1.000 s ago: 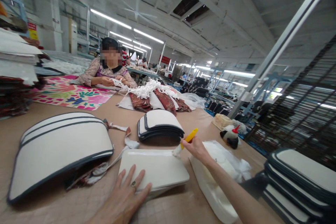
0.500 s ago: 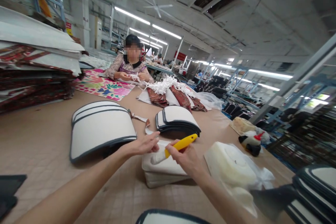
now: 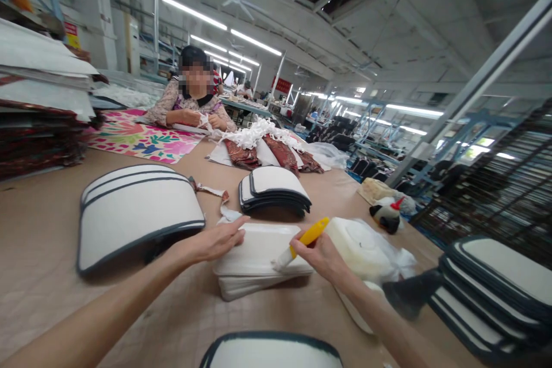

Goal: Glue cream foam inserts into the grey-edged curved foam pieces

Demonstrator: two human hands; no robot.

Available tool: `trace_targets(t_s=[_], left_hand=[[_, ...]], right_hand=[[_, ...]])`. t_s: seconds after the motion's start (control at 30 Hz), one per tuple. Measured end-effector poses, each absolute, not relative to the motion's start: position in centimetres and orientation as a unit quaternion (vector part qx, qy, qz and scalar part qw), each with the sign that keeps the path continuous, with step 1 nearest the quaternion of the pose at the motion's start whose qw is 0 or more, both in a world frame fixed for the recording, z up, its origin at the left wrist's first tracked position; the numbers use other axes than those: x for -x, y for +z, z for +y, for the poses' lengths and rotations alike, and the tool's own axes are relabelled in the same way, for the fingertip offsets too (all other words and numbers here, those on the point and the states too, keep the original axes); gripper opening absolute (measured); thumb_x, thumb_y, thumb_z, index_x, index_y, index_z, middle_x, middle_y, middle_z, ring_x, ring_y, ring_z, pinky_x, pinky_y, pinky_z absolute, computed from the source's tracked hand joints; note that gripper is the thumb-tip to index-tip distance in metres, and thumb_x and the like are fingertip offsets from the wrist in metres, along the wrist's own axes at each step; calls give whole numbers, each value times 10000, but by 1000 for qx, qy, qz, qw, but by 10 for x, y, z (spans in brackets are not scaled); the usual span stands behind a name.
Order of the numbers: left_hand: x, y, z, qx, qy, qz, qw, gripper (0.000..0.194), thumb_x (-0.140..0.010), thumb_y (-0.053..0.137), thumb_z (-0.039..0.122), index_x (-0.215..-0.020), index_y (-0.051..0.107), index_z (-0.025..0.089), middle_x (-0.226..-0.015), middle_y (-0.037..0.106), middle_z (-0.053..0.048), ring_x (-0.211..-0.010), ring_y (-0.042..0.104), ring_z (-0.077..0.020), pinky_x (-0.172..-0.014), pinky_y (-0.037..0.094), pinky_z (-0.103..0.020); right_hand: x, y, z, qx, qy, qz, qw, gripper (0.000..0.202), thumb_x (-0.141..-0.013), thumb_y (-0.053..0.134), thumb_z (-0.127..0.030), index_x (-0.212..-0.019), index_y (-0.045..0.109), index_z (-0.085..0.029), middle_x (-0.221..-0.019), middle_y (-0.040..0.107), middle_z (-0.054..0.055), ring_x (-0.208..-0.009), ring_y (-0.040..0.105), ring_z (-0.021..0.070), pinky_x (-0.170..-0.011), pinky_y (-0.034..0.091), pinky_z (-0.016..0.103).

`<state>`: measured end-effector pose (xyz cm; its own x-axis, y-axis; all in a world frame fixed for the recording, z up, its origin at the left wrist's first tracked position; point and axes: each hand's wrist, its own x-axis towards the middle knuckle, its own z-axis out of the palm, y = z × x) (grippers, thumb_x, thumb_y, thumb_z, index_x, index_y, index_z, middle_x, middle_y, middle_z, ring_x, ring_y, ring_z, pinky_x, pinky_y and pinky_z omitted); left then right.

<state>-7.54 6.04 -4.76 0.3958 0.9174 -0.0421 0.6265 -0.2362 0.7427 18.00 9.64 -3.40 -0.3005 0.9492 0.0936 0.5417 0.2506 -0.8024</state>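
My right hand [image 3: 321,254] is closed around the yellow handle of a brush [image 3: 313,232]. The brush tilts down to the left, its pale tip on the top piece near the front edge of a stack of white, round-cornered panels [image 3: 259,244]. At the stack's back left corner lies my left hand [image 3: 221,240], index finger stretched out and the others slightly bent, touching the top piece. Left of the stack stand curved white panels with dark edging [image 3: 140,213]. Behind it is a smaller pile of similar dark-edged panels [image 3: 280,184].
A milky plastic container in a clear bag [image 3: 360,250] stands right of the stack. Beyond it lies a bottle with a red nozzle [image 3: 388,214]. Dark-edged panels [image 3: 504,276] are piled at the right. Across the table [image 3: 142,322], a person [image 3: 194,95] handles white strips.
The brush has moved right along the stack's top. My left hand remains by its back left corner. The whole view has shifted, so the surroundings appear further left.
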Motion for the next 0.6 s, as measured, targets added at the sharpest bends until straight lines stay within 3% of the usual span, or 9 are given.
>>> trace_targets(t_s=[0.13,0.23,0.47,0.6], left_hand=[[70,-39,57,-756,169,546,319,582,-894,292,461,-1366,331,122,-1252,532,-158,-1132,490,-290,-980,320,-377],[65,-35,56,-753,132,574,294,551,-900,262,424,-1363,334,134,-1297,501,-160,-1177,469,-282,-994,312,-373],[60,-37,58,-771,149,552,280,494,-878,266,322,-1313,383,120,-1037,640,-126,-972,581,-268,-871,413,-367],[62,-46,61,-776,174,541,273,465,-812,334,212,-1259,439,139,-971,656,-97,-901,596,-239,-846,428,-348]], right_hand=[[-228,-31,106,539,298,-727,303,185,-651,519,-330,-596,585,-166,-553,547,-2,-548,511,142,-524,396,241],[-248,-31,111,558,270,-724,302,176,-655,525,-315,-598,590,-162,-545,544,-11,-537,512,139,-523,387,241],[-239,-16,98,563,212,-736,310,153,-646,543,-261,-524,578,-176,-457,502,-34,-453,474,121,-470,313,239],[-234,3,90,565,189,-723,349,170,-681,535,-306,-602,608,-174,-511,563,-14,-503,521,144,-506,355,248]])
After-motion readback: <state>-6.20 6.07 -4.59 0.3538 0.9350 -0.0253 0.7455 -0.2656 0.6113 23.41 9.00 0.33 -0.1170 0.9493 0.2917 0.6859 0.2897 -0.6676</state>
